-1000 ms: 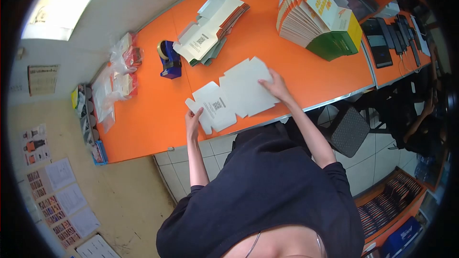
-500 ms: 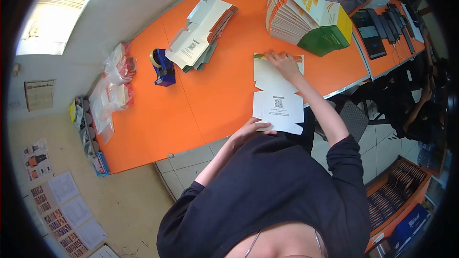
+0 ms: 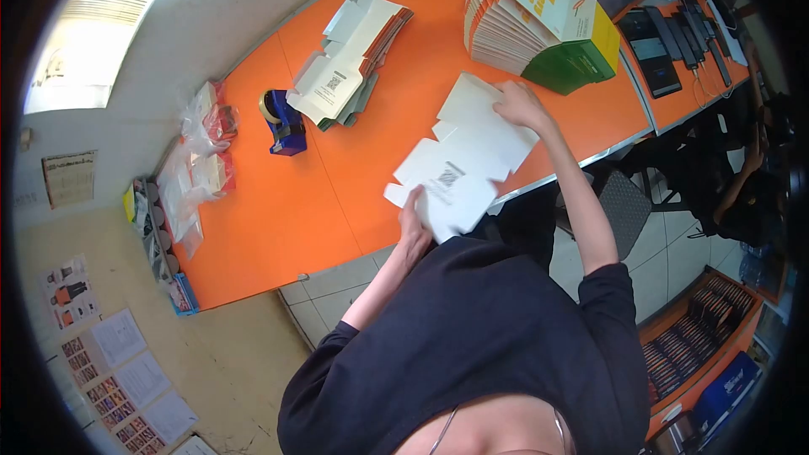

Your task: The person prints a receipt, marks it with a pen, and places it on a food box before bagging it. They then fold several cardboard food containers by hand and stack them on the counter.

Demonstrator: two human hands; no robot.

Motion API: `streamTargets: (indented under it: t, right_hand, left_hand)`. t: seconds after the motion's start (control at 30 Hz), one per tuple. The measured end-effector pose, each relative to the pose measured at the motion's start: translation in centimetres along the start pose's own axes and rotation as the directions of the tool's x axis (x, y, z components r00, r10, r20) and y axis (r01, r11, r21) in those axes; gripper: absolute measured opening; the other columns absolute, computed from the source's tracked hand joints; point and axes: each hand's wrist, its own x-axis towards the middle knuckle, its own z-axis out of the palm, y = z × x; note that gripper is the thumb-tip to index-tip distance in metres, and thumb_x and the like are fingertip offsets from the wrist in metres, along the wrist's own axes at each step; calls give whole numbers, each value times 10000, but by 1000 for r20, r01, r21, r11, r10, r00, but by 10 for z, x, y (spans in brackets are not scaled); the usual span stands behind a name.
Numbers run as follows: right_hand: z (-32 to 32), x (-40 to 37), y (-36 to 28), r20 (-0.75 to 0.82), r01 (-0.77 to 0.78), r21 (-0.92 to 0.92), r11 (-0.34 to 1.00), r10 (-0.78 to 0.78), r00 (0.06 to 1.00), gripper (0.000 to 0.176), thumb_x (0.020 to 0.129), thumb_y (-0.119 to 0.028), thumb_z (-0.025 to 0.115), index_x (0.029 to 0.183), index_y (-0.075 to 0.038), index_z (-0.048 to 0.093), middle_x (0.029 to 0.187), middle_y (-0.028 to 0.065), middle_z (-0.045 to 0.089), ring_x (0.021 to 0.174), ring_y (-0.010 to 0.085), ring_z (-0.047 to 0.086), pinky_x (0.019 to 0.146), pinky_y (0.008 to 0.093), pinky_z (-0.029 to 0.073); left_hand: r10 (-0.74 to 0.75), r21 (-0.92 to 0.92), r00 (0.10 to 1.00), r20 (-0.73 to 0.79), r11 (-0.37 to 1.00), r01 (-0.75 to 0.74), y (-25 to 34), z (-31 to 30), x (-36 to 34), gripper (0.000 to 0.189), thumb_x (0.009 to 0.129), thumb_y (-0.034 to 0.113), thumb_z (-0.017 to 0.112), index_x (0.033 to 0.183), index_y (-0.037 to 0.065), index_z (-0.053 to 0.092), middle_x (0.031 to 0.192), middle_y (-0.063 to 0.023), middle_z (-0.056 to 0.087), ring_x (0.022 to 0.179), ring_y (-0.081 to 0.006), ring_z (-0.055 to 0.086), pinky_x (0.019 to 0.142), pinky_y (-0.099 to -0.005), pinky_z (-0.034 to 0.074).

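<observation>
A flat, unfolded white carton (image 3: 476,139) with a printed QR code lies at a slant over the table's front edge. My left hand (image 3: 412,226) is closed on its near left edge, thumb on top and the fingers partly hidden below. At the far right edge, my right hand (image 3: 518,105) grips the same carton with bent fingers. Farther back left rests a stack of flat cartons (image 3: 341,72) with the same kind of print. Behind my right hand stands a fanned pile of green, yellow and white cartons (image 3: 539,25).
A blue tape dispenser (image 3: 285,125) stands left on the orange table (image 3: 278,227). Plastic-wrapped packs (image 3: 206,147) lie along the wall. Phones (image 3: 653,55) and cables are at the back right. A grey stool (image 3: 619,211) and another person's arm (image 3: 742,181) are at right.
The carton has turned from straight to slanted, its far end raised. My left hand has moved left along its near edge; my right hand has shifted to its right edge.
</observation>
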Motion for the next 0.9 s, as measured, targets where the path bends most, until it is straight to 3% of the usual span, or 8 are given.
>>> streamTargets:
  t: [0.03, 0.1, 0.2, 0.43, 0.6, 0.67, 0.8, 0.9]
  right_hand:
    - [-3, -11, -6, 3, 1, -2, 1000, -1, 1000, 464, 742, -67, 458, 1202, -110, 509, 1054, 220, 528, 877, 374, 543, 788, 432, 425]
    - [2, -43, -21, -238, 197, -176, 964, -236, 942, 460, 735, -45, 444, 1193, -58, 495, 887, 218, 547, 743, 375, 554, 705, 444, 446]
    - [29, -84, -49, -156, 197, -248, 948, -239, 958, 442, 733, -33, 440, 1170, 29, 471, 813, 219, 539, 759, 384, 553, 684, 451, 444]
    - [145, -67, -34, -2, 234, -151, 960, -237, 972, 458, 724, -58, 491, 1147, 113, 440, 856, 306, 556, 729, 416, 581, 674, 463, 482]
    - [134, -64, -40, -82, 229, -160, 960, -244, 966, 451, 712, -61, 492, 1141, 74, 462, 708, 259, 577, 661, 381, 594, 639, 468, 479]
    - [90, -79, -53, -25, 216, 186, 959, -215, 976, 292, 739, -45, 486, 1007, 41, 563, 634, 188, 592, 554, 278, 602, 541, 354, 486]
    - [50, -107, -78, 45, 262, 405, 876, -305, 951, 144, 800, -65, 483, 859, 33, 572, 567, 77, 571, 485, 134, 569, 446, 285, 433]
    - [33, -133, -112, 159, 170, 673, 720, -364, 918, 94, 700, -55, 497, 718, 37, 509, 546, 136, 520, 454, 178, 540, 431, 308, 422]
  left_hand:
    - [-97, -213, 995, -28, 973, 89, 1, 0, 1, 452, 760, 187, 613, 1109, -41, 438, 996, -156, 565, 896, -268, 586, 784, -389, 493]
    - [14, -179, 999, 30, 984, -9, -5, -2, 8, 438, 817, 222, 562, 1160, -10, 418, 1071, -154, 541, 968, -277, 558, 841, -414, 470]
    - [-11, -228, 972, 234, 971, 66, -7, 2, 12, 401, 887, 225, 484, 1211, 9, 390, 1156, -149, 505, 1049, -277, 514, 904, -419, 426]
    - [67, -86, 966, 250, 995, -47, -1, 37, -4, 452, 914, 355, 414, 1239, 41, 385, 1140, -131, 514, 1037, -253, 512, 881, -418, 422]
    - [177, 39, 977, 121, 982, -182, 1, 36, -4, 422, 924, 333, 408, 1220, 33, 402, 1092, -120, 534, 971, -230, 539, 812, -395, 458]
    - [258, 75, 952, 163, 959, -273, -4, 34, 7, 398, 926, 303, 415, 1214, 28, 405, 1066, -119, 548, 943, -220, 552, 790, -380, 470]
    - [495, 259, 851, 176, 811, -525, 0, 24, 31, 362, 917, 257, 445, 1192, 22, 422, 944, -113, 596, 858, -217, 591, 756, -333, 489]
    - [470, 442, 784, 406, 649, -619, -25, -48, -42, 395, 859, 309, 550, 1114, 23, 453, 921, -98, 594, 862, -168, 586, 744, -308, 490]
